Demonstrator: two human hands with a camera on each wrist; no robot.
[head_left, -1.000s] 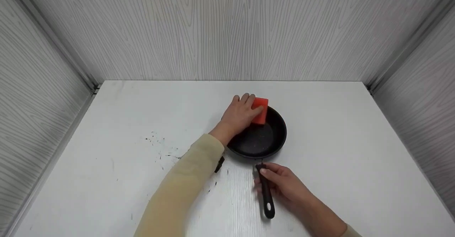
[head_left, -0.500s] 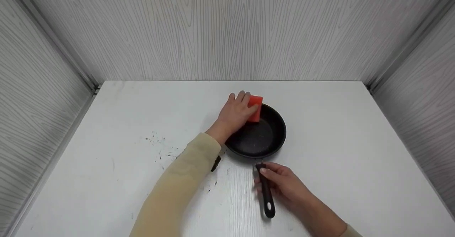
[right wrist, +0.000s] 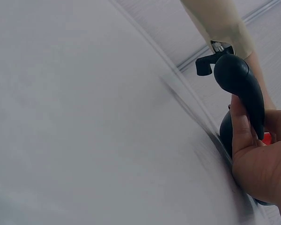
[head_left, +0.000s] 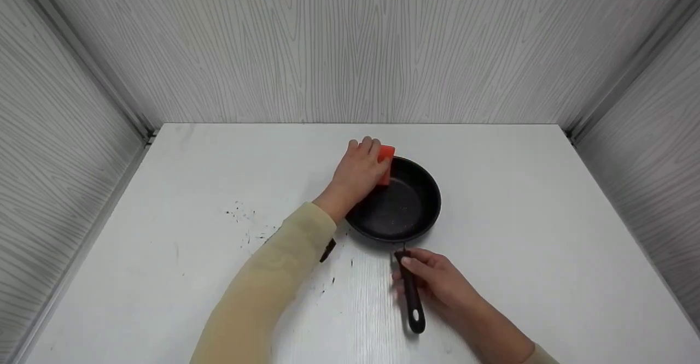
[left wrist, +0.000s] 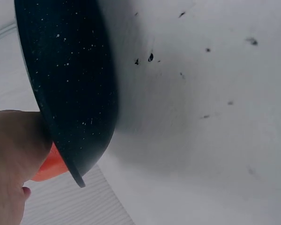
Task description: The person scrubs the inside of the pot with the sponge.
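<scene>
A black frying pan [head_left: 399, 211] is near the middle of the white table, its handle [head_left: 414, 306] towards me. My right hand [head_left: 445, 285] grips that handle close to the pan, thumb on top. At the far left rim, my left hand [head_left: 355, 175] holds an orange-red sponge [head_left: 386, 151] against the inside wall. Fingers and palm hide part of the sponge. In the left wrist view the pan's outer side [left wrist: 75, 84] shows pale specks, and the sponge [left wrist: 52, 165] peeks out below the hand. Whether the pan's base touches the table I cannot tell.
Dark flecks [head_left: 236, 213] are scattered on the table [head_left: 519, 200] left of the pan. Grey wood-grain panels [head_left: 350, 47] stand at the back and both sides. A small black bracket [head_left: 328, 250] shows beside the left sleeve [head_left: 273, 282].
My left hand has slid the sponge leftward and slightly away from me along the pan's far rim. The sponge now shows less from above. My right hand and the pan have barely moved.
</scene>
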